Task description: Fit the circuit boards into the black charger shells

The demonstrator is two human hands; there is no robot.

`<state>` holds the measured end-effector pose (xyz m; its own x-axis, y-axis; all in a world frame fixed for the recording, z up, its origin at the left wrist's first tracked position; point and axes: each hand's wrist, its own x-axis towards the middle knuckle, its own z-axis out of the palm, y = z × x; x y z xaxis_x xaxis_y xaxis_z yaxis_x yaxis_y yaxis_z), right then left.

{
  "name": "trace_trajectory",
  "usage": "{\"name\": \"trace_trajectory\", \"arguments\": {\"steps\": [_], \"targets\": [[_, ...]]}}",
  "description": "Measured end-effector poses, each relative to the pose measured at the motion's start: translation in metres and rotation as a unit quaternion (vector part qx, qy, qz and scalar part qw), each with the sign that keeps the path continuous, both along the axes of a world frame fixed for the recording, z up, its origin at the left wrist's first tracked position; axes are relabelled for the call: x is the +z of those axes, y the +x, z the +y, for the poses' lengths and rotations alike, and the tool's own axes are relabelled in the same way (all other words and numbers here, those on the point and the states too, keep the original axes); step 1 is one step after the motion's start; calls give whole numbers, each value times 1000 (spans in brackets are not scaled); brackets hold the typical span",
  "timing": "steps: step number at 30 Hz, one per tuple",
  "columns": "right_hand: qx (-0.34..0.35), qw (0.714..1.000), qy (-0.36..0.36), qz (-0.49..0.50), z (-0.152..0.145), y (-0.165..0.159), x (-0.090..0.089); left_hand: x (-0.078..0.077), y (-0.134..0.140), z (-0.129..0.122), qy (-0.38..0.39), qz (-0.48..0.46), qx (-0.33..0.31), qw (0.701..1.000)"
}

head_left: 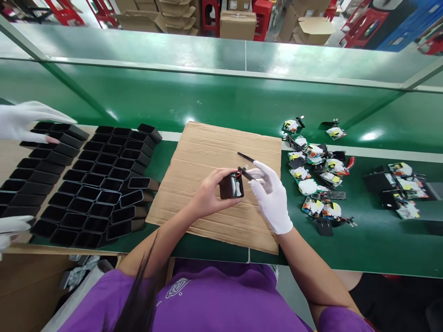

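Note:
My bare left hand [209, 193] is wrapped round a black plastic housing [226, 188], its open end turned to the right. Inside the housing a circuit board with white filler [236, 185] shows, with red wire at its upper edge. My right hand [272, 196], in a white glove, pinches a small black end piece with metal prongs [245, 173] just beside that opening. A thin black stick [245, 157] points out to the upper left from the gloved fingers; whether they grip it or it lies behind them, I cannot tell. Beneath both hands lies a cardboard sheet [200, 152].
Rows of empty black housings [100, 184] stand at the left, with more [38, 177] on cardboard beyond. Another person's gloved hands [24, 121] reach in there. Several circuit boards [314, 154] are heaped at the right, others [408, 184] farther right. A metal rail [221, 73] crosses behind.

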<state>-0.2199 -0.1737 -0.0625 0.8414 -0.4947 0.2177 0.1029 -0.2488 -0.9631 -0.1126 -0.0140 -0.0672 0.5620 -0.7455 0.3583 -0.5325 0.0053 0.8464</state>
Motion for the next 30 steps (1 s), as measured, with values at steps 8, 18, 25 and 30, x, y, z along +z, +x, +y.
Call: {"name": "trace_trajectory", "arguments": {"steps": [8,18,25,30], "targets": [[127,984,82,97,11,15,-18,-4,0,-4,-35,-55,-18,998],[105,984,117,85,15,10,-8,-6,2,0,-54,111,-94,988],[117,984,92,98,21,15,-24,-2,1,-6,53,419,-43,906],[137,979,112,98,21,20,-30,-1,5,-6,65,429,-39,900]]}}
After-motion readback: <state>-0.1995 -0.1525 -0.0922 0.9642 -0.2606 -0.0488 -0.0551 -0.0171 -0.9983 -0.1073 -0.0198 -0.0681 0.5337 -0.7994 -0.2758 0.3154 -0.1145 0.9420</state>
